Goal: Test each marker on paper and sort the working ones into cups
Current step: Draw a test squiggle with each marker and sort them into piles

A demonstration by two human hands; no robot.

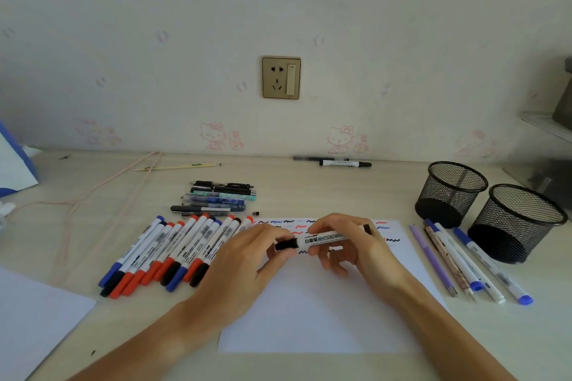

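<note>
Both hands met over the upper part of the white sheet of paper [312, 312], which lay flat on the pale tabletop [309, 192]. The right hand [346, 244] held a white whiteboard marker [322, 238] level and crosswise, its fingers [328, 221] curled over the barrel with the printed label facing up. The left hand [247, 260] pinched the marker's black cap [285, 245] between thumb and fingertips at the left end; whether the cap was seated or partly off could not be told. The marker hung just above the paper, not touching it. Along the sheet's far edge ran short squiggles [289, 222] in black, blue and red. To the left of the paper lay a fanned row of markers [173, 254] with blue, red and black caps, side by side and touching. Behind that row sat a small stack of pens [216, 198], lying crosswise. To the right of the paper lay a group of pens and markers [464, 260], roughly parallel, among them a purple one and two with blue caps. Beyond these stood two black mesh cups [489, 207], upright, just beside each other, nothing visible inside. Near the wall lay a lone black-capped marker [345, 163]. A second sheet [37, 318] lay at the near left corner. A wall socket [281, 77] was set above the tabletop.
</note>
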